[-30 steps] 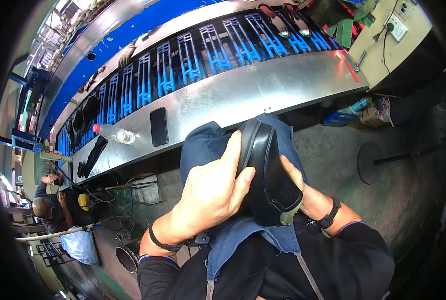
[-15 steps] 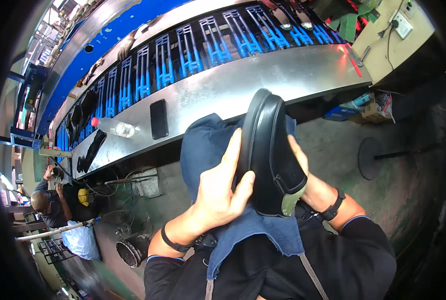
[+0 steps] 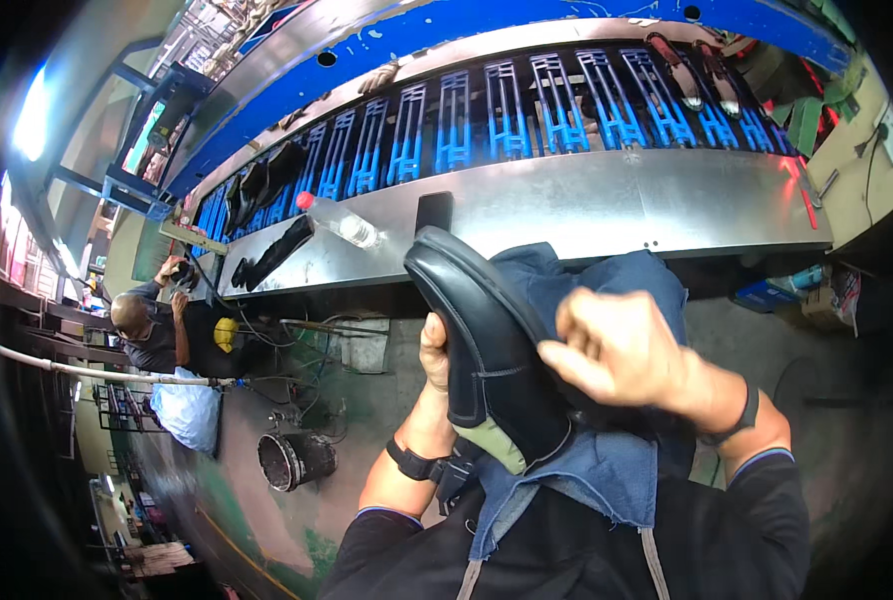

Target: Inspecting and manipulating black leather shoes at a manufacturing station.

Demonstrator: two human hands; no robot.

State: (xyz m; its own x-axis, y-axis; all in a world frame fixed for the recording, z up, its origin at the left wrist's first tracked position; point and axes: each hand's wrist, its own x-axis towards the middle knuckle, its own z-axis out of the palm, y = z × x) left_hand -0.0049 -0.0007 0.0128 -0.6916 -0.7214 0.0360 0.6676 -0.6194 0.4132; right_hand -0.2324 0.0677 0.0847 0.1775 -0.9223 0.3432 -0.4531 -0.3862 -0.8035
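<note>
A black shoe [image 3: 487, 330] with a smooth toe, a thick dark sole and a pale green patch at its heel end is held above my lap. My left hand [image 3: 434, 352] grips it from the left side, its fingers mostly hidden behind the upper. On the other side, my right hand [image 3: 622, 345] is closed, with curled fingers and the thumb by the sole edge. Anything pinched in it is hidden, and the hand is slightly blurred. A blue cloth apron [image 3: 607, 470] lies beneath the shoe.
Ahead runs a metal bench [image 3: 577, 205] with a phone [image 3: 435, 210], a red-capped bottle [image 3: 342, 222] and a black limp item [image 3: 272, 253]. Behind it are blue forked racks [image 3: 454, 125] and brown shoes [image 3: 677, 72]. At left are a co-worker [image 3: 152, 325] and a black bucket [image 3: 297, 460].
The shoe has turned, its toe now leaning left. My left hand has shifted round to its left side, and my right hand has come off the upper to the sole side. The view has swung.
</note>
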